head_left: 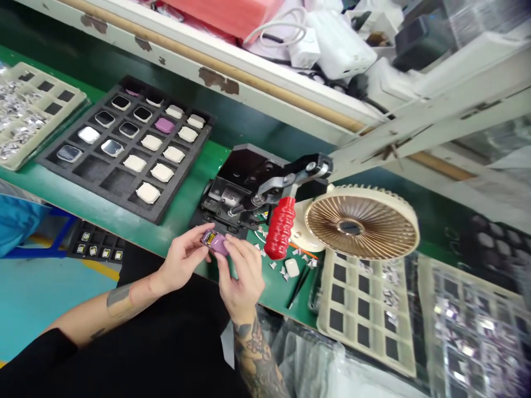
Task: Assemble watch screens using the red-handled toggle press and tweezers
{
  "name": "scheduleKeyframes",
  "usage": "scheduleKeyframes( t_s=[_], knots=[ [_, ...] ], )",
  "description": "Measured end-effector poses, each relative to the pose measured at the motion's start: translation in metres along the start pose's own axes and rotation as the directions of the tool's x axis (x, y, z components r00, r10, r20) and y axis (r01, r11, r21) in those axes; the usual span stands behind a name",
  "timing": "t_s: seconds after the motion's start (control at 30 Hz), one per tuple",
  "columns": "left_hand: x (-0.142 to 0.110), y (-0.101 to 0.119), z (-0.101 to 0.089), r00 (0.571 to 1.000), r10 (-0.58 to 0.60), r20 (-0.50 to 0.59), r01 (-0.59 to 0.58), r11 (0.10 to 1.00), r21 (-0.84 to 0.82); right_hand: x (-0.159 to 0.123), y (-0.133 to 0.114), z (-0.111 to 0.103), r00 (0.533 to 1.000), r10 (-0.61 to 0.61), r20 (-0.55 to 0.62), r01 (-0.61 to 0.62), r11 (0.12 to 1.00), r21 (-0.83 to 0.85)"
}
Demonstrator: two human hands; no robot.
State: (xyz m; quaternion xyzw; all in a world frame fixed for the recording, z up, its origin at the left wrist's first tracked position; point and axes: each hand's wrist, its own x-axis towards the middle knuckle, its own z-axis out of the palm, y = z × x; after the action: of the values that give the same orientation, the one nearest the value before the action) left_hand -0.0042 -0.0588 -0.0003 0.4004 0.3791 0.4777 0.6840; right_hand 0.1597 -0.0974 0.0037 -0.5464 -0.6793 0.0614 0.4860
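Note:
Between my two hands is a small purple watch case [219, 244], its yellow and dark inner parts showing at the left end. My left hand [182, 257] pinches that left end with thumb and fingers. At the purple end, my right hand [243, 271] grips with thumb and fingertips. Just beyond my fingers stands a black clamp press [238, 188] with a red ribbed handle [280, 228] pointing down. Right of my right hand, a cream watch case [292, 267] lies on the green bench among small metal pieces, near black tweezers [298, 287].
A dark foam tray [95, 168] of watch cases lies left of the press. Beige trays [326, 309] with small parts stand right, another beige tray [77, 99] far left. A round fan [360, 221] stands right of the handle. A cluttered shelf [265, 83] overhangs the back.

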Motion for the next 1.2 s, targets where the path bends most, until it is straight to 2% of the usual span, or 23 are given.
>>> scheduleKeyframes(
  t_s=[0.1, 0.27, 0.4, 0.47, 0.53, 0.6, 0.67, 0.83, 0.9, 0.97, 1.03, 1.1, 1.13, 1.2],
  knots=[
    [-0.001, 0.0, 0.002, 0.999, -0.003, 0.041, 0.004, 1.0, -0.022, 0.002, 0.002, 0.0, 0.999, -0.018, 0.037, 0.019, 1.0, -0.015],
    [0.004, 0.0, 0.003, 1.0, -0.028, 0.007, 0.028, 0.999, 0.027, -0.002, 0.002, 0.005, 0.998, 0.051, 0.033, -0.052, 0.998, 0.024],
    [0.008, -0.001, 0.0, 1.0, -0.027, -0.001, 0.027, 0.998, 0.049, -0.007, 0.002, 0.009, 0.998, 0.055, 0.037, -0.057, 0.997, 0.058],
    [0.009, 0.0, -0.002, 1.0, -0.004, 0.009, 0.004, 0.997, 0.081, -0.009, 0.003, 0.009, 0.989, 0.148, 0.026, -0.15, 0.981, 0.123],
    [0.009, 0.002, -0.004, 0.998, 0.014, 0.053, -0.02, 0.992, 0.121, -0.009, 0.005, 0.009, 0.957, 0.289, 0.025, -0.287, 0.933, 0.218],
    [0.008, 0.004, -0.005, 0.995, 0.026, 0.095, -0.042, 0.985, 0.168, -0.007, 0.008, 0.009, 0.93, 0.364, 0.051, -0.362, 0.882, 0.301],
    [0.007, 0.005, -0.007, 0.993, 0.04, 0.112, -0.064, 0.974, 0.219, -0.006, 0.011, 0.01, 0.931, 0.358, 0.068, -0.358, 0.867, 0.346],
    [0.005, -0.001, -0.009, 0.984, 0.135, 0.117, -0.169, 0.919, 0.355, -0.008, 0.012, 0.016, 0.928, 0.372, 0.005, -0.348, 0.863, 0.366],
    [0.007, -0.005, -0.009, 0.989, 0.106, 0.103, -0.134, 0.939, 0.316, -0.006, 0.01, 0.013, 0.927, 0.373, 0.033, -0.362, 0.871, 0.332],
    [0.01, -0.007, -0.008, 0.998, 0.002, 0.064, -0.013, 0.986, 0.167, 0.003, 0.009, 0.004, 0.939, 0.342, 0.04, -0.342, 0.909, 0.239],
    [0.013, -0.005, -0.008, 0.992, -0.126, 0.022, 0.126, 0.992, -0.009, 0.02, 0.01, -0.01, 0.967, 0.238, -0.091, -0.227, 0.967, 0.116],
    [0.015, 0.0, -0.009, 0.973, -0.229, -0.003, 0.227, 0.965, -0.128, 0.043, 0.015, -0.025, 0.954, 0.024, -0.299, -0.027, 1.0, -0.006],
    [0.016, 0.003, -0.009, 0.964, -0.267, -0.01, 0.262, 0.951, -0.166, 0.057, 0.018, -0.031, 0.933, -0.094, -0.348, 0.076, 0.995, -0.064],
    [0.017, 0.008, -0.011, 0.948, -0.318, -0.022, 0.306, 0.926, -0.223, 0.086, 0.022, -0.038, 0.914, -0.266, -0.305, 0.229, 0.962, -0.15]
  ],
)
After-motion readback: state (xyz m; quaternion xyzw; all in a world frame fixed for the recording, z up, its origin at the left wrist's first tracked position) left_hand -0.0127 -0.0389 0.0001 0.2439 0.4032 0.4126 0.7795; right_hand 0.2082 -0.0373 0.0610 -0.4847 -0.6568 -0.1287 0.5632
